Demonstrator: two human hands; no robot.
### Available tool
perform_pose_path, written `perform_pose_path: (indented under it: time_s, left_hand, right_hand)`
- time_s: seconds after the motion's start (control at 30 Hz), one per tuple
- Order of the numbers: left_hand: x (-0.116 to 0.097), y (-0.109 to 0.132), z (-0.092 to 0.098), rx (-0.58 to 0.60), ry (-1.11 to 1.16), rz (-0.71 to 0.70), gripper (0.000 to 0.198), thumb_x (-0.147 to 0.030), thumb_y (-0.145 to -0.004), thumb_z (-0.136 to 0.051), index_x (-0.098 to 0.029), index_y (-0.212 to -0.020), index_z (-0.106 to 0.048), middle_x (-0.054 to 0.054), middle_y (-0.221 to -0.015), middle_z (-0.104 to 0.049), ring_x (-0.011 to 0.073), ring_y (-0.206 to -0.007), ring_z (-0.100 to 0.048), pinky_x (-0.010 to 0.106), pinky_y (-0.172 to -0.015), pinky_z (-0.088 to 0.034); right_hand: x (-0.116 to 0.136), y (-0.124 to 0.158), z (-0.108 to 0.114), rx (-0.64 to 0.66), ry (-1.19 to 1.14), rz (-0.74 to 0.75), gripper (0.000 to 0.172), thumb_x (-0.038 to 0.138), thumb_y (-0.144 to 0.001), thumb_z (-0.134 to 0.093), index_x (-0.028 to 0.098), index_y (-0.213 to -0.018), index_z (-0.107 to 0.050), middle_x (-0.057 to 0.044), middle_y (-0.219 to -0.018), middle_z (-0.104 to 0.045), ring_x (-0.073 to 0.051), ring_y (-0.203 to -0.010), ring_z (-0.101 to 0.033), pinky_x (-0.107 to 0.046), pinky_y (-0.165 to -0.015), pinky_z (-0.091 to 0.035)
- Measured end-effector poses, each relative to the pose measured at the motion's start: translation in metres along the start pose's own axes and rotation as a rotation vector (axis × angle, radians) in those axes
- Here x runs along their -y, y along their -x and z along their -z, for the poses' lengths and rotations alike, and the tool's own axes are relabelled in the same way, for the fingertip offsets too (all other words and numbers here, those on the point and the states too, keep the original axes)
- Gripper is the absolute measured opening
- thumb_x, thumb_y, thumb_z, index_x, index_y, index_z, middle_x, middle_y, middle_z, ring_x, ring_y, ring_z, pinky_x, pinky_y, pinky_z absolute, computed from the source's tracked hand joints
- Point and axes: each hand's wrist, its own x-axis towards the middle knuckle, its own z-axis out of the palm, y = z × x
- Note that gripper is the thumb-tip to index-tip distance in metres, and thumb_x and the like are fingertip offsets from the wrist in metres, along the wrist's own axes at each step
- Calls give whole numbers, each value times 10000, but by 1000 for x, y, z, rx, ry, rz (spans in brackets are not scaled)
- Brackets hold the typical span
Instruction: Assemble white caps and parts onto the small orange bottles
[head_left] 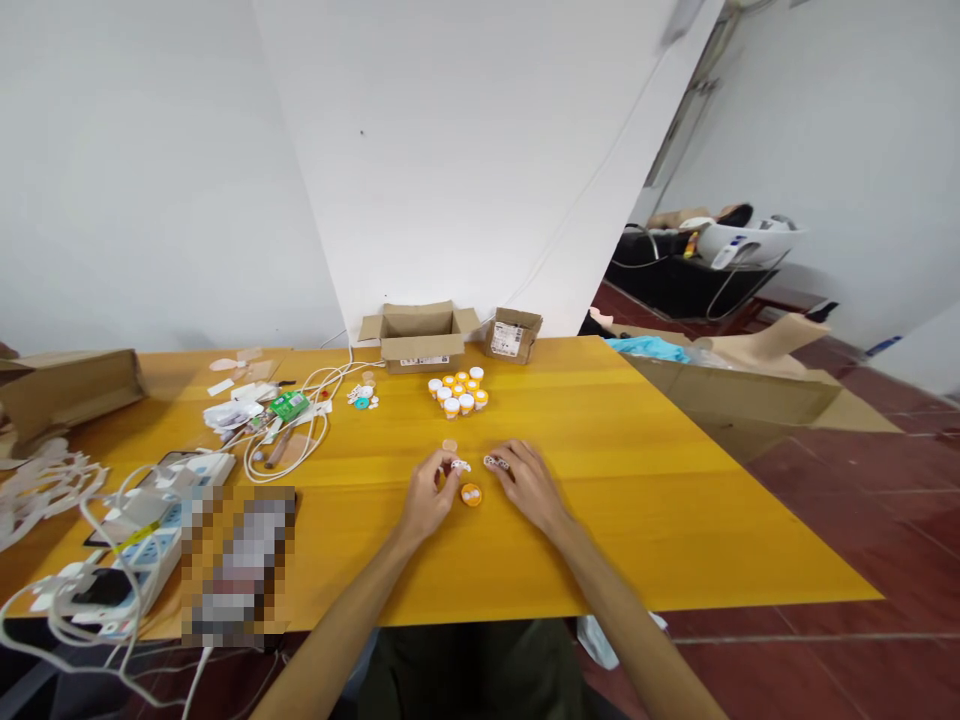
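Fingers of left hand (424, 500) and right hand (529, 485) each pinch a white piece (460, 466), orange jar (471, 494) between, jar cluster (458, 392) beyond.

Makeshift packing workroom, yellow table (637, 480), open cardboard boxes (420, 335), power strip (161, 525), bare white walls

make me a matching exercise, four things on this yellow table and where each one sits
Things:
1. small orange jar
2. cluster of jars
3. open cardboard box
4. power strip

Places:
a. far edge of the table, by the wall
b. near left, among white cables
c. between the left hand and the right hand
d. mid-table, in front of the open cardboard box

Pairs: 1-c, 2-d, 3-a, 4-b
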Motion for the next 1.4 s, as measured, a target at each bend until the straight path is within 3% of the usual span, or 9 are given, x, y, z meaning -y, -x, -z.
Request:
perform_pose_path:
  time_s: [0.33, 0.53, 0.77, 1.17, 1.4]
  left_hand:
    - [7, 0, -4, 15, 15, -26, 202, -370, -885, -568, -204, -802, -649, -1, -727, -645, 132, -640, -518, 249, -609, -401]
    - [6, -1, -2, 49, 30, -96, 229, -381, -903, -586, -198, -831, -704, 24, -781, -668, 140, -672, -543, 258, -645, -442]
    - [8, -2, -3, 56, 62, -114, 250, -403, -907, -595, -200, -851, -730, 30, -783, -684, 149, -696, -568, 258, -656, -454]
    - [6, -3, -3, 43, 99, -115, 188, -340, -905, -586, -208, -883, -718, 30, -839, -722, 150, -699, -596, 256, -650, -454]
    - [4, -3, -1, 22, 75, -64, 206, -392, -899, -607, -221, -891, -722, 27, -839, -720, 150, -686, -586, 262, -659, -467]
  right_hand:
    - [3, -1, 4, 22, -73, 39, 203, 247, -986, -493, 249, -834, -628, -39, -797, -682, -218, -802, -629, -329, -747, -473]
    - [11, -2, 1, -58, -333, -45, 218, 330, -984, -489, 257, -846, -641, -40, -814, -697, -214, -778, -641, -331, -744, -511]
    - [23, -7, -3, -67, -632, -150, 257, 435, -939, -558, 247, -834, -698, -36, -814, -710, -200, -764, -654, -304, -706, -542]
    - [19, -8, -4, 37, -839, -143, 230, 419, -911, -607, 280, -983, -775, -47, -915, -735, -204, -844, -682, -326, -752, -561]
    - [19, -6, -3, 110, -902, -133, 276, 447, -900, -639, 299, -1101, -758, -55, -1004, -722, -208, -937, -679, -335, -827, -557]
